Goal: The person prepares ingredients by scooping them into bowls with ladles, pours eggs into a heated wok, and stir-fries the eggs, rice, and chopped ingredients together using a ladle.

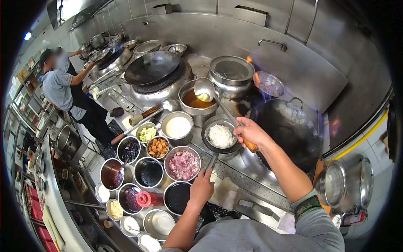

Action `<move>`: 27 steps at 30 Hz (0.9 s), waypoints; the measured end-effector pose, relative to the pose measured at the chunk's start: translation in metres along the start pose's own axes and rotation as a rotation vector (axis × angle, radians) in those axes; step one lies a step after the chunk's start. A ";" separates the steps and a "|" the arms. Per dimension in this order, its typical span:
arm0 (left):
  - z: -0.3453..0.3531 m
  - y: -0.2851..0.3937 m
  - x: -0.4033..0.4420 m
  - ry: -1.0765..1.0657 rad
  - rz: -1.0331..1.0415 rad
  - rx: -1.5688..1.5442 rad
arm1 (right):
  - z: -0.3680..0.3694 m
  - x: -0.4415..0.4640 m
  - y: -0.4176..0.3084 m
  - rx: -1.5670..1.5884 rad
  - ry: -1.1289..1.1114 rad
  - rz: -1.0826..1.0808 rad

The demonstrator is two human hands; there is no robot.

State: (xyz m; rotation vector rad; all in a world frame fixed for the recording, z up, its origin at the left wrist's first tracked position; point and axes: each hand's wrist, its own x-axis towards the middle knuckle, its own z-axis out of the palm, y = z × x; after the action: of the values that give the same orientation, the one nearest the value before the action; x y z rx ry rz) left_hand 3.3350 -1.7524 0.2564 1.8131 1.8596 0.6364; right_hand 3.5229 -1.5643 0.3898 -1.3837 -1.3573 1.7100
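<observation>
Steel ladle (205,87) in hand, the person has the right hand (252,133) wrapped round its wooden handle, fingers clamped, with the bowl of the ladle angled over a pot of brown liquid (193,101); whether it touches the liquid is hard to tell. The left hand (201,189) has its fingers closed on the handle of a strainer (212,161), whose round head carries a heap of white rice (221,136) near the middle of the view. Taking the rice as the clock's centre, the brown liquid lies at eleven o'clock, a pot of white liquid (177,127) at nine, and a pot of chopped purple onion (182,164) at eight. At three o'clock a dark wok (289,134) sits close beyond the right hand. Metal surface (241,176) runs out towards five. Well apart, at ten o'clock, another person in grey (58,90) stands reaching towards the far stoves.
</observation>
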 end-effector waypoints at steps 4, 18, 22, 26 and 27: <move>-0.002 0.000 -0.001 0.002 0.013 -0.010 | -0.012 -0.012 0.014 0.583 -0.073 0.044; 0.001 0.026 -0.010 0.222 0.220 0.068 | -0.138 -0.226 0.085 0.858 -0.024 -0.156; 0.007 0.091 -0.001 0.173 0.411 -0.036 | -0.173 -0.255 0.114 0.548 0.196 -0.172; 0.033 0.173 0.009 0.011 0.591 -0.079 | -0.202 -0.266 0.143 0.237 0.400 -0.096; 0.041 0.191 0.012 -0.030 0.632 -0.072 | -0.208 -0.271 0.145 0.126 0.454 -0.068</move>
State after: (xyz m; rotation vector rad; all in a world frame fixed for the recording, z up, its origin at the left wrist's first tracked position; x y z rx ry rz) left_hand 3.5100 -1.7355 0.3424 2.3482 1.2030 0.8644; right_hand 3.8277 -1.7746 0.3657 -1.5170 -1.0126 1.3064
